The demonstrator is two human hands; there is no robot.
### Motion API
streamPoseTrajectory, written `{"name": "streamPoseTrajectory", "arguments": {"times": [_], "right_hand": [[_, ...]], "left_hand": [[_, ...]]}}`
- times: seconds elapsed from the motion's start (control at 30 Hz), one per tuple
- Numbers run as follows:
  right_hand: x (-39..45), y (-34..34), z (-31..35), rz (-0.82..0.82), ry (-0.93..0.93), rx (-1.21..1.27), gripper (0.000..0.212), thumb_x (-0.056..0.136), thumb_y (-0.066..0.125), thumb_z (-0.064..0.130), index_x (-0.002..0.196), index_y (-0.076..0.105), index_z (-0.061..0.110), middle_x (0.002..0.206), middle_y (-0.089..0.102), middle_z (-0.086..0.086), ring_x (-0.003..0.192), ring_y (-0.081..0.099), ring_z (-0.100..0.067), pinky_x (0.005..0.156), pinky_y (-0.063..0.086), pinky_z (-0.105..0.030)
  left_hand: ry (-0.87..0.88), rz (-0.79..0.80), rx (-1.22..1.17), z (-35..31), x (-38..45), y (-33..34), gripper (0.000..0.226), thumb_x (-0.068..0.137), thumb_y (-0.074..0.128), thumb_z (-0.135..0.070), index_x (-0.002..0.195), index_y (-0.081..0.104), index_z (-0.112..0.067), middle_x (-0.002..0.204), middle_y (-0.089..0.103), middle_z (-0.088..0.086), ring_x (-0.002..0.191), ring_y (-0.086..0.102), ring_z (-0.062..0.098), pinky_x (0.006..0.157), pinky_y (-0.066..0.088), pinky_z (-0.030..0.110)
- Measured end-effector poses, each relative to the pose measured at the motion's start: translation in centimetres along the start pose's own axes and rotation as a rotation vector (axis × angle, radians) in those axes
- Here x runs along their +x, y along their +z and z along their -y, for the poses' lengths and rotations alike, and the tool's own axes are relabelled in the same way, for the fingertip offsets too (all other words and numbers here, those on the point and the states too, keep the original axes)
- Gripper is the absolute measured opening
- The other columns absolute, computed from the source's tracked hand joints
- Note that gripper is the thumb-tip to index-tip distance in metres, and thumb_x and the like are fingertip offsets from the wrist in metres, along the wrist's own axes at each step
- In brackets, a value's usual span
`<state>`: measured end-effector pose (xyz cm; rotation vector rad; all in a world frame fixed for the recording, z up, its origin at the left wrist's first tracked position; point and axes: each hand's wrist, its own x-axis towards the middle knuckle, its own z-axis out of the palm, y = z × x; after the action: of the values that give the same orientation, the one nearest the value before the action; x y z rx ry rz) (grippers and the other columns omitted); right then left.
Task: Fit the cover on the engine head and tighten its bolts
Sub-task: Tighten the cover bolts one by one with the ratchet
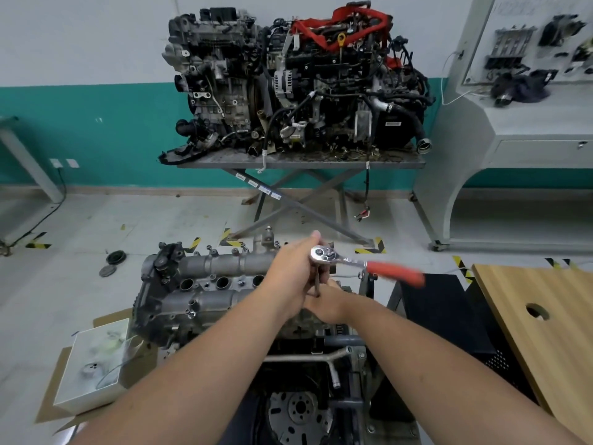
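The grey metal cover point(208, 274) lies on the engine head in front of me, with several bolts point(210, 250) standing along its far edge. A chrome ratchet point(324, 253) with a red handle point(396, 274) stands on a dark extension bar point(317, 285) over the cover's right end. My left hand point(293, 271) grips the ratchet just under its head. Below it, my right hand point(332, 303) holds the lower part of the extension bar. The red handle sticks out to the right, blurred and untouched. The bar's tip and the bolt under it are hidden.
A white box point(93, 364) sits on cardboard at the left. A wooden tabletop point(529, 316) with a round hole is at the right. Two engines point(288, 91) stand on a scissor stand behind. A flywheel point(298, 412) shows below my arms. Round black parts point(115, 258) lie on the floor.
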<state>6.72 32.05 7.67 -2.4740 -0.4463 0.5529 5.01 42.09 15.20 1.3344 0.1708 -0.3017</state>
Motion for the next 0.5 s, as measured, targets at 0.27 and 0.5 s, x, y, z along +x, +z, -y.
{"name": "streamPoseTrajectory", "arguments": {"times": [0.27, 0.5], "right_hand": [[0.0, -0.2, -0.6, 0.053, -0.016, 0.048, 0.038, 0.106, 0.034, 0.040, 0.134, 0.054, 0.025, 0.146, 0.043, -0.001, 0.128, 0.025, -0.017, 0.112, 0.010, -0.034], [0.3, 0.3, -0.7, 0.050, 0.037, 0.079, 0.037, 0.105, 0.037, 0.032, 0.133, 0.050, 0.013, 0.143, 0.049, -0.010, 0.134, 0.034, -0.029, 0.105, 0.015, -0.030]], "left_hand": [[0.188, 0.508, 0.332, -4.7, -1.0, -0.9, 0.021, 0.081, 0.074, -0.042, 0.096, 0.076, -0.027, 0.085, 0.071, 0.001, 0.067, 0.060, 0.012, 0.065, 0.051, 0.026], [0.306, 0.377, 0.261, -2.5, -1.0, -1.4, 0.032, 0.078, 0.047, -0.008, 0.080, 0.076, -0.022, 0.075, 0.068, 0.006, 0.072, 0.064, 0.021, 0.068, 0.055, 0.028]]}}
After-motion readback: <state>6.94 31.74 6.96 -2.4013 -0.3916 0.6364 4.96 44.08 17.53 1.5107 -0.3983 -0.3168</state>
